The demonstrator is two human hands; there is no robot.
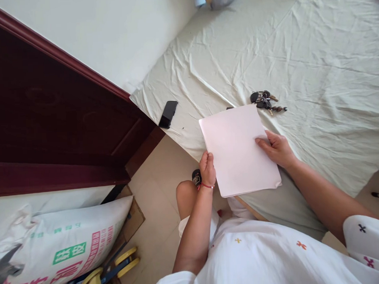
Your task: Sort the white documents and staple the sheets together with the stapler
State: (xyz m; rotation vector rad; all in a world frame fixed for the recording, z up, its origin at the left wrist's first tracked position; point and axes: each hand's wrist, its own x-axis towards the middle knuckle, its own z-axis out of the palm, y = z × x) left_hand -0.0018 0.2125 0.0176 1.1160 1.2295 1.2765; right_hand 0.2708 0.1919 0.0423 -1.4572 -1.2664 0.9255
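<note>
White shirt, paper between hands

You face a wide, wrinkly, pale green sheet that runs up to a white wall. A big dark red wood panel stands on your left, and the floor is light tan.

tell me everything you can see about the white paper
The white paper looks like a thin rectangular stack, faintly pinkish, its visible face blank. It lies nearly flat, slightly turned, its lower right corner curled. The left hand grips its left edge; the right hand holds the right, thumb on top. Behind it spreads pale green cloth.
</note>
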